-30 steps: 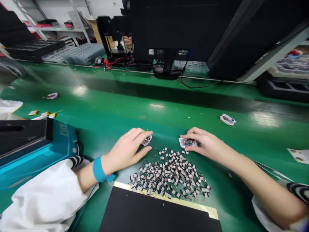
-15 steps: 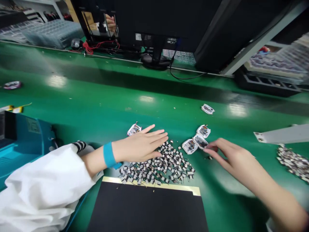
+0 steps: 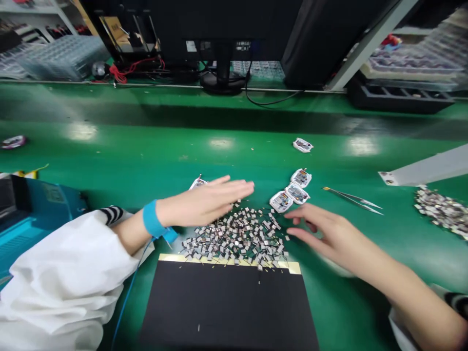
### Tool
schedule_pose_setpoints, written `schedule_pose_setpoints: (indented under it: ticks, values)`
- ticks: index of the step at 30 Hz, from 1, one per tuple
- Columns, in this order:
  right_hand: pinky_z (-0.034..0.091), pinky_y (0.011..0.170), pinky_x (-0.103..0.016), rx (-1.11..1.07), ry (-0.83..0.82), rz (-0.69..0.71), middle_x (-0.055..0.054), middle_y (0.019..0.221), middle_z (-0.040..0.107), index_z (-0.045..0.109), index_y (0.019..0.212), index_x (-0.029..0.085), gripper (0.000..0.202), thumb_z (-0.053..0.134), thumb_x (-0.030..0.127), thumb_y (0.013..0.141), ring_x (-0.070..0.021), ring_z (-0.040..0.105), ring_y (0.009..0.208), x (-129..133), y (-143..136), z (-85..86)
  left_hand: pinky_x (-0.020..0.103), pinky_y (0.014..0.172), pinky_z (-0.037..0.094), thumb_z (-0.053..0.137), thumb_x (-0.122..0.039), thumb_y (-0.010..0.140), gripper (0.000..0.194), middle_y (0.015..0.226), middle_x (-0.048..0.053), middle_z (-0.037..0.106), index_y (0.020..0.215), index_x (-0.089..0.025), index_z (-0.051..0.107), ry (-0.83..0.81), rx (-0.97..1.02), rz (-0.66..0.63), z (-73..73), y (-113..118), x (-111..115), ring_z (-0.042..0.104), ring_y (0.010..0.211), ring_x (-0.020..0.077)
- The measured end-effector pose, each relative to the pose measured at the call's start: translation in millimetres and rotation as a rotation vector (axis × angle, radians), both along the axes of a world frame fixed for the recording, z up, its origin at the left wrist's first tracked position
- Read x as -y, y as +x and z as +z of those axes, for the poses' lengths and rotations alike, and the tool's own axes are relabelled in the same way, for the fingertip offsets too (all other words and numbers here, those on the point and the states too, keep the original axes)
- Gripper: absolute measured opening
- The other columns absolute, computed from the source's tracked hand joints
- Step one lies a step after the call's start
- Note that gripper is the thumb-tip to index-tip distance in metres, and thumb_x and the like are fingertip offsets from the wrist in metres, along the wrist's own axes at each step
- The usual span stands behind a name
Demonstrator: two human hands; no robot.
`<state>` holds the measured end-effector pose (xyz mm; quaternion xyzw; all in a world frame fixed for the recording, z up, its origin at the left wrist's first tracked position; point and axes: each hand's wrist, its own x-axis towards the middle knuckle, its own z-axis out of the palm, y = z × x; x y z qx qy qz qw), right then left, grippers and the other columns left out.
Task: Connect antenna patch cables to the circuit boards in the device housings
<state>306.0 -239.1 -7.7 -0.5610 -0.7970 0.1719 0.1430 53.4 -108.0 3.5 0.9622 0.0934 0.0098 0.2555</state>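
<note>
A loose pile of small grey components [image 3: 237, 239] with thin dark leads spreads over the green table. Above its back left edge is my left hand [image 3: 206, 200], fingers stretched out flat and holding nothing, with a blue strap [image 3: 152, 219] round the wrist. My right hand [image 3: 321, 226] reaches the pile's right edge; thumb and forefinger stand apart with nothing visible between them. Just beyond those fingers, three white-rimmed circuit housings [image 3: 281, 201] lie touching one another. Another housing [image 3: 198, 183] is partly hidden behind my left hand.
A black mat [image 3: 230, 307] with a yellow front strip borders the pile. Tweezers [image 3: 353, 199] lie to the right, near a grey metal bar [image 3: 427, 168] and a second component heap [image 3: 442, 209]. A blue bin [image 3: 54, 200] stands left; a monitor stand [image 3: 223, 80] is at the back.
My right hand has moved left from the white housings to the pile's edge, its fingertips parting. The tweezers now show. My left hand has turned more onto its edge. The view has shifted.
</note>
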Motion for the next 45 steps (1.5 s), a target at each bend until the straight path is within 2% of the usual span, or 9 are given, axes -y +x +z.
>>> schedule_pose_setpoints:
  ticks: [2,4,8,11,16,21,25,32,45]
  values:
    - [0.043,0.064,-0.023,-0.006,0.074,-0.021,-0.003,0.084,0.056,0.052,0.093,0.019,0.014,0.046,0.028,0.083,-0.0117,0.054,0.072,-17,-4,9.3,0.036,0.11,0.011,0.027,-0.007,0.083,0.055,0.141,-0.003,0.018,0.134,-0.024,0.015,-0.015,0.025,0.155,5.5,-18,-13,0.014,0.131,0.0142]
    - [0.042,0.063,-0.023,-0.009,0.112,0.017,-0.003,0.082,0.056,0.054,0.089,0.018,0.012,0.046,0.026,0.083,-0.0117,0.053,0.07,-40,-17,14.4,0.035,0.109,0.016,0.026,-0.003,0.08,0.057,0.14,-0.001,0.022,0.133,-0.023,0.021,-0.039,-0.045,0.204,4.4,-33,-27,0.017,0.13,0.015]
    - [0.042,0.066,-0.024,-0.032,0.121,0.164,-0.003,0.08,0.057,0.058,0.084,0.017,0.011,0.048,0.021,0.082,-0.0132,0.053,0.074,-89,-59,10.2,0.03,0.103,0.029,0.033,-0.011,0.084,0.044,0.133,0.005,0.037,0.127,-0.018,0.035,-0.043,-0.125,0.256,-13.1,-44,-41,0.033,0.123,0.0163]
    - [0.042,0.068,-0.025,-0.044,0.097,0.235,-0.003,0.078,0.057,0.058,0.084,0.016,0.01,0.049,0.021,0.081,-0.0135,0.053,0.075,-113,-83,-1.2,0.03,0.096,0.037,0.044,-0.023,0.084,0.04,0.124,0.005,0.048,0.123,-0.02,0.04,-0.038,-0.007,0.413,-30.0,-38,-35,0.045,0.113,0.0167]
    - [0.044,0.07,-0.027,-0.017,0.136,0.225,-0.004,0.081,0.056,0.057,0.092,0.015,0.019,0.048,0.029,0.082,-0.0151,0.053,0.077,-124,-92,-22.8,0.037,0.089,0.04,0.045,-0.028,0.083,0.039,0.11,0.01,0.054,0.119,-0.012,0.042,0.056,0.234,0.826,-49.0,-22,-12,0.048,0.099,0.0196]
    - [0.045,0.068,-0.03,0.172,0.291,0.223,-0.005,0.08,0.054,0.058,0.095,0.014,0.023,0.049,0.031,0.082,-0.0178,0.053,0.076,-123,-92,-35.1,0.029,0.074,0.046,0.054,-0.021,0.074,0.063,0.119,0.007,0.048,0.13,-0.02,0.024,-0.173,0.219,0.687,-48.0,-22,-12,0.048,0.085,0.0153]
    - [0.045,0.066,-0.03,0.26,0.392,0.292,-0.006,0.078,0.055,0.059,0.095,0.012,0.02,0.048,0.023,0.082,-0.0174,0.052,0.073,-120,-94,-33.8,0.033,0.08,0.043,0.063,-0.025,0.07,0.067,0.11,0.007,0.054,0.127,-0.018,0.03,-0.099,0.198,0.574,-46.9,-21,-21,0.047,0.088,0.0174]
    - [0.041,0.058,-0.03,0.371,0.538,0.279,-0.007,0.071,0.054,0.059,0.077,0.01,0.01,0.049,0.011,0.078,-0.0185,0.049,0.066,-118,-98,-28.0,0.033,0.084,0.043,0.068,-0.023,0.066,0.06,0.101,0.005,0.059,0.118,-0.018,0.039,-0.067,0.292,0.661,-52.0,-9,-21,0.049,0.095,0.0184]
    - [0.035,0.058,-0.027,0.259,0.672,0.222,-0.003,0.065,0.052,0.058,0.068,0.014,0.019,0.044,0.017,0.082,-0.0144,0.042,0.062,-127,-89,-27.9,0.027,0.083,0.047,0.067,-0.019,0.066,0.071,0.103,0.003,0.059,0.126,-0.023,0.029,-0.423,0.472,0.643,-53.9,-4,-20,0.059,0.086,0.0125]
